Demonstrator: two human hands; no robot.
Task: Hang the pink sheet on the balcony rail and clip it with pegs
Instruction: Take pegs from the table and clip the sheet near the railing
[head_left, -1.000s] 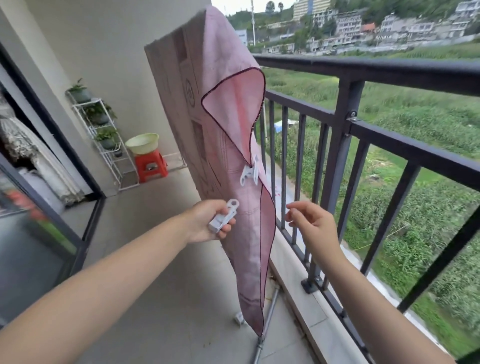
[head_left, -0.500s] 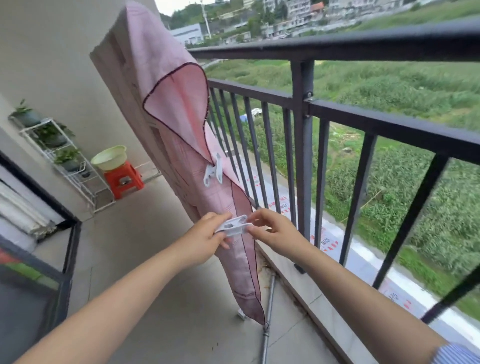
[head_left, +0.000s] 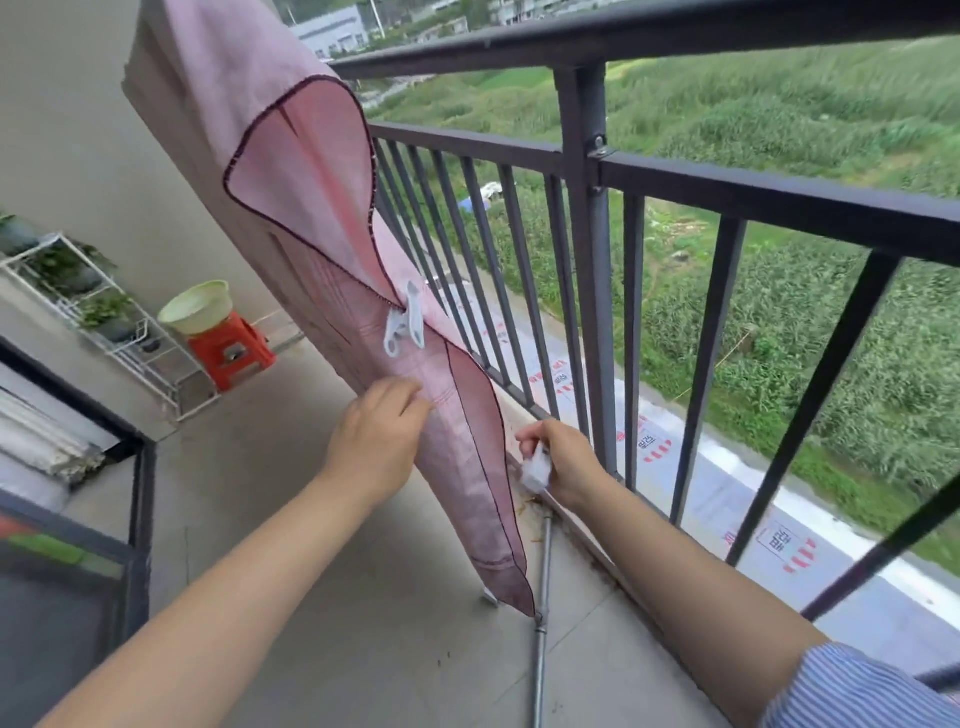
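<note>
Pink sheet (head_left: 311, 171) hangs in a long drape beside the dark balcony rail (head_left: 675, 31), one white peg (head_left: 404, 327) already clipped at its hem. The left hand (head_left: 374, 436) touches the fabric below that peg, fingers hidden behind it. The right hand (head_left: 566, 457) pinches a second white peg (head_left: 536, 467) near the railing bars.
</note>
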